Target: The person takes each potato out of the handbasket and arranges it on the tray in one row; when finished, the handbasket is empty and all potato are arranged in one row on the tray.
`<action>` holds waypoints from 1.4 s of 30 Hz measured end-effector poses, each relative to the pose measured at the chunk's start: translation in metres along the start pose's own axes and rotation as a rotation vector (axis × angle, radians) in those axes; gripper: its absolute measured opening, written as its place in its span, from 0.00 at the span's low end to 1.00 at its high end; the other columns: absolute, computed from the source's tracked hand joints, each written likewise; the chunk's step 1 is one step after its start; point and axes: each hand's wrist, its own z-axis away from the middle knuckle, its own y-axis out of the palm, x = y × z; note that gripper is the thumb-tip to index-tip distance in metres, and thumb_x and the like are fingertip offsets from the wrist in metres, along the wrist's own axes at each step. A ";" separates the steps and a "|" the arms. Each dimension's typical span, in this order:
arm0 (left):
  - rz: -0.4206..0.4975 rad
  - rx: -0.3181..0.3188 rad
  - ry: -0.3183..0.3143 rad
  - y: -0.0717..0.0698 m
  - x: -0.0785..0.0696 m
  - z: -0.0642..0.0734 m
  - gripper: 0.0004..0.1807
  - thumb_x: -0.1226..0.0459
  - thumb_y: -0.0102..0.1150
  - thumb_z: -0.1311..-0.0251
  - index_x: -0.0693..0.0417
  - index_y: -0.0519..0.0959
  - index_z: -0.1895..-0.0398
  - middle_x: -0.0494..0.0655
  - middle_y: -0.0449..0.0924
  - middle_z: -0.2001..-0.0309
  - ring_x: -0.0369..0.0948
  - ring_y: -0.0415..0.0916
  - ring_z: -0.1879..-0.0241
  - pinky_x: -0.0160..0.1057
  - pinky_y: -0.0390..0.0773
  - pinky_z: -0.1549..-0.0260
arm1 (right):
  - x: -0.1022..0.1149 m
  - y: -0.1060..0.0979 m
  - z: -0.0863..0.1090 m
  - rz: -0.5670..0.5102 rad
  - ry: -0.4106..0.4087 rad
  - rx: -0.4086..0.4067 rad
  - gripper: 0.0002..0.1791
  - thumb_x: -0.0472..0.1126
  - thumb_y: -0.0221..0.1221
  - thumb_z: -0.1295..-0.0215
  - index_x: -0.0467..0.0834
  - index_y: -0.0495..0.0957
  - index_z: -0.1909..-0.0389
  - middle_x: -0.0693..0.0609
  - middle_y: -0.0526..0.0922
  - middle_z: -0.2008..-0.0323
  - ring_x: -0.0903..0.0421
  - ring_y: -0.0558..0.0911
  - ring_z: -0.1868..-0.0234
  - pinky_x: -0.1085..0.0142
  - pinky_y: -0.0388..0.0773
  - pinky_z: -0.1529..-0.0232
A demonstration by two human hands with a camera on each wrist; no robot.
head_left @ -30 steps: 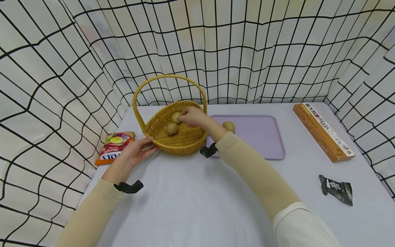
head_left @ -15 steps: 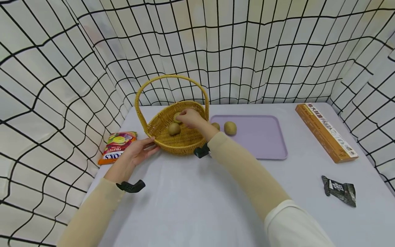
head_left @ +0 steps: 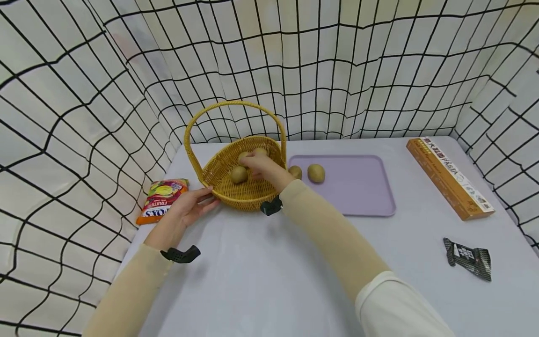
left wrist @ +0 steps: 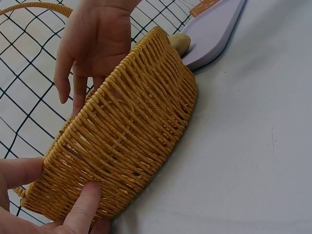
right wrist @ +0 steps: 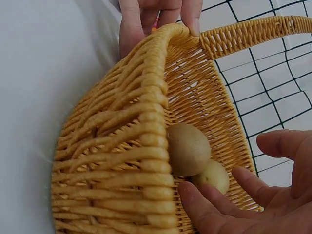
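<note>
A yellow wicker basket (head_left: 248, 203) with a tall hoop handle stands on the table. My left hand (head_left: 191, 206) grips its left front rim, thumb over the edge and fingers against the outer wall in the left wrist view. My right hand (head_left: 265, 167) is inside the basket; in the right wrist view its fingers (right wrist: 195, 204) are spread and loosely bent, thumb apart, beside two potatoes. The browner potato (right wrist: 188, 149) lies in front of a paler potato (right wrist: 212, 176). A third potato (head_left: 260, 152) shows behind the right hand in the head view, partly hidden.
Right of the basket lies a lilac tray (head_left: 362, 187) with two potatoes (head_left: 316, 173) at its left. A pasta box (head_left: 450, 178) and a black wrapped snack (head_left: 467, 258) lie farther right. A candy bag (head_left: 163, 200) is at left. Black netting (head_left: 328, 70) surrounds the table.
My right hand has let go of a potato in the basket. The right forearm has shifted slightly left, uncovering another potato on the tray. The left hand keeps its grip on the rim.
</note>
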 end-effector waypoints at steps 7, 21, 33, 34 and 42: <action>0.015 0.001 -0.005 0.002 0.000 0.001 0.13 0.66 0.59 0.26 0.53 0.76 0.42 0.50 0.59 0.24 0.45 0.69 0.33 0.44 0.65 0.27 | -0.003 0.005 -0.009 -0.094 0.081 0.012 0.29 0.51 0.53 0.22 0.51 0.65 0.24 0.45 0.67 0.26 0.41 0.79 0.38 0.57 0.83 0.39; 0.010 -0.021 -0.003 -0.002 0.000 -0.001 0.27 0.65 0.57 0.25 0.53 0.64 0.27 0.51 0.56 0.22 0.46 0.67 0.31 0.45 0.66 0.27 | -0.006 0.016 -0.024 -0.386 0.175 0.047 0.31 0.41 0.54 0.21 0.53 0.61 0.20 0.41 0.62 0.23 0.37 0.74 0.32 0.57 0.83 0.38; 0.003 -0.026 0.000 -0.001 0.001 0.000 0.25 0.66 0.58 0.26 0.54 0.67 0.29 0.52 0.60 0.24 0.46 0.72 0.36 0.44 0.69 0.28 | 0.001 0.015 -0.012 -0.449 0.224 0.044 0.34 0.43 0.52 0.20 0.35 0.53 0.21 0.35 0.58 0.22 0.32 0.72 0.31 0.52 0.76 0.30; 0.002 -0.033 0.001 -0.001 0.001 -0.001 0.25 0.66 0.58 0.26 0.54 0.67 0.29 0.52 0.61 0.25 0.46 0.74 0.38 0.45 0.69 0.28 | 0.001 0.016 -0.012 -0.450 0.223 0.046 0.34 0.42 0.52 0.20 0.35 0.53 0.21 0.35 0.57 0.22 0.32 0.72 0.31 0.52 0.76 0.30; -0.026 -0.023 0.025 0.000 0.001 0.000 0.23 0.66 0.56 0.25 0.55 0.67 0.30 0.53 0.61 0.27 0.45 0.73 0.39 0.45 0.68 0.28 | -0.005 0.020 -0.017 -0.490 0.226 -0.002 0.32 0.38 0.57 0.24 0.36 0.60 0.23 0.37 0.60 0.23 0.35 0.75 0.32 0.53 0.80 0.34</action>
